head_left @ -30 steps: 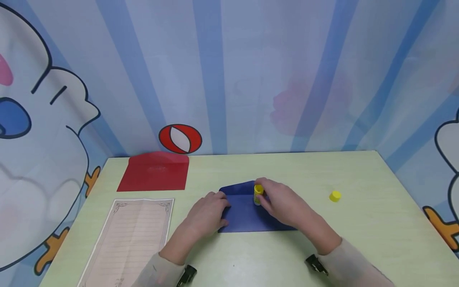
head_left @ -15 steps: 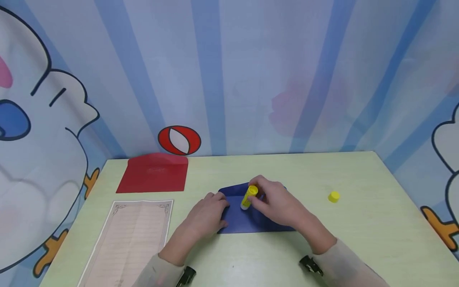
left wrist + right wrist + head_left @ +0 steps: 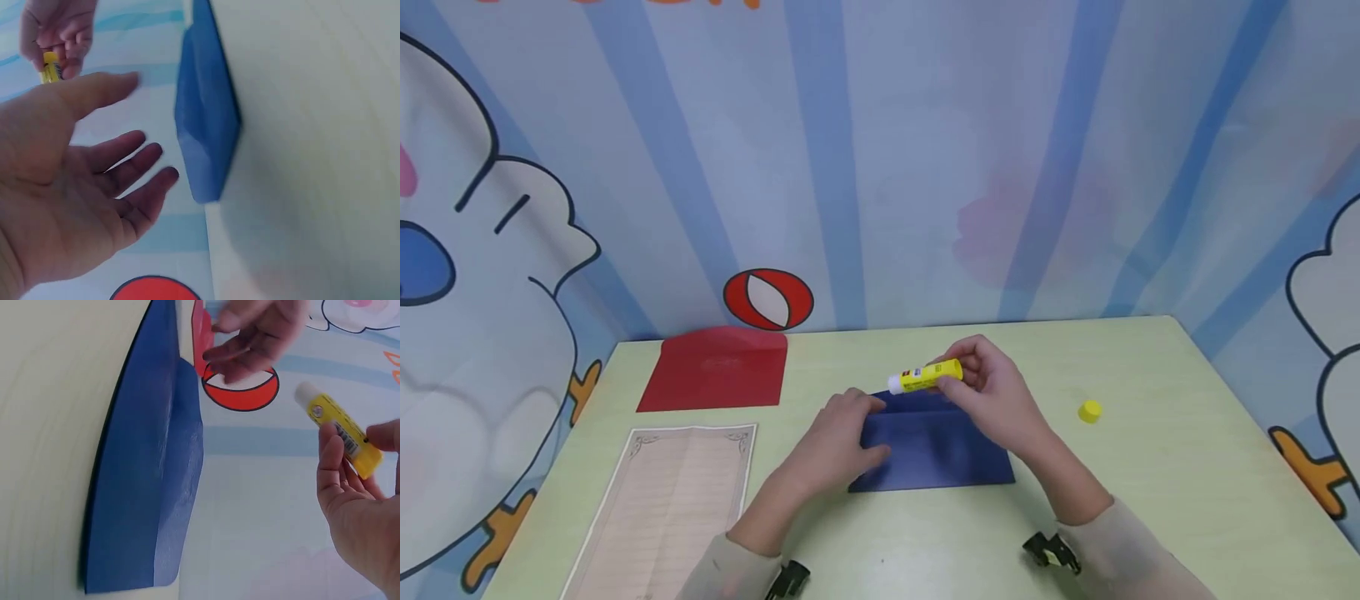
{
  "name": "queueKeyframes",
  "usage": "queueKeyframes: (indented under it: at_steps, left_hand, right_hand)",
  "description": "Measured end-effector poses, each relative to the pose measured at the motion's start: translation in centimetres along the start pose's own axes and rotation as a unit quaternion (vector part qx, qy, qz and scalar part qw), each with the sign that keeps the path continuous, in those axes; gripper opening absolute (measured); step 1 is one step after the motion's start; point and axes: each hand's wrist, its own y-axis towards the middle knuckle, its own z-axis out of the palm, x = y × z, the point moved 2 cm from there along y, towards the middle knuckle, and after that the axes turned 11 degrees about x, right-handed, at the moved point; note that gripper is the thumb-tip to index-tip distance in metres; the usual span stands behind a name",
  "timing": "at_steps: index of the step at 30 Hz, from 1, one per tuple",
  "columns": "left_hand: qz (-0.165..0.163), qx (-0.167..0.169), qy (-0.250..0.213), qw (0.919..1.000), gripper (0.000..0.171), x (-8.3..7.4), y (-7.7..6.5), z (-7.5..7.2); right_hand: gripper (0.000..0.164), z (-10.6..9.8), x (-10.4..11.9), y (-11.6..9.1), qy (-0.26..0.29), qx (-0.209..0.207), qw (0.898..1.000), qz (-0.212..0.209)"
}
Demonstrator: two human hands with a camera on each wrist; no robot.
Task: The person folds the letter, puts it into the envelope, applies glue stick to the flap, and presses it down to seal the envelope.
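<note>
A yellow glue stick (image 3: 928, 377) with its white end pointing left is pinched between the thumb and fingers of my right hand (image 3: 996, 396), raised over the far edge of a blue envelope (image 3: 936, 454). The envelope lies on the table with its flap unfolded away from me; a shiny streak shows along the flap (image 3: 184, 494) in the right wrist view. My left hand (image 3: 81, 187) hovers just off the envelope's left end. Its fingers are spread and relaxed, holding nothing. On the right of the table stands the yellow cap (image 3: 1089, 411).
A red envelope (image 3: 715, 371) lies at the back left, near the wall. In front of it is a lined sheet of paper (image 3: 673, 500) with a decorated border. A printed curtain (image 3: 910, 167) rises behind the table.
The right hand has lifted the glue stick off the envelope and tilted it nearly level. My left hand has come up from the envelope's left end, where it rested before.
</note>
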Motion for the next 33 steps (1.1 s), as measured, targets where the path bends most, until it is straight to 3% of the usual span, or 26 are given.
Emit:
queueKeyframes:
  at_steps: [3, 6, 9, 14, 17, 20, 23, 33]
  left_hand:
    - [0.007, -0.023, -0.121, 0.9923, 0.052, -0.6, 0.2, -0.5]
    - [0.006, -0.052, -0.231, 0.9714, 0.049, -1.3, 0.5, -0.9]
    - [0.008, -0.081, -0.327, 0.9414, 0.049, -2.0, 0.9, -0.9]
    - [0.022, -0.103, -0.455, 0.8844, 0.045, -3.2, 1.3, -0.8]
    - [0.030, -0.121, -0.493, 0.8611, 0.043, -3.7, 1.4, -0.8]
    - [0.031, -0.139, -0.510, 0.8483, 0.042, -3.7, 1.6, -0.9]
    - [0.031, -0.149, -0.519, 0.8409, 0.043, -3.5, 1.8, -0.9]
    - [0.043, -0.166, -0.532, 0.8291, 0.039, -3.3, 1.6, -1.2]
  right_hand:
    - [0.027, -0.1, 0.1, 0.1, 0.056, -0.022, 0.998, 0.003]
    - [0.027, 0.1, 0.1, 0.2, 0.112, -0.036, 0.993, 0.013]
    - [0.027, 0.8, 0.1, 0.3, 0.186, -0.038, 0.982, 0.023]
    - [0.023, 2.2, -0.1, 0.5, 0.304, -0.044, 0.951, 0.030]
    - [0.020, 2.8, -0.3, 0.5, 0.352, -0.051, 0.934, 0.036]
    - [0.017, 3.4, -0.5, 0.6, 0.387, -0.053, 0.919, 0.048]
    - [0.016, 3.7, -0.7, 0.6, 0.400, -0.052, 0.913, 0.061]
    - [0.033, 3.9, -1.3, 0.5, 0.341, -0.035, 0.935, 0.092]
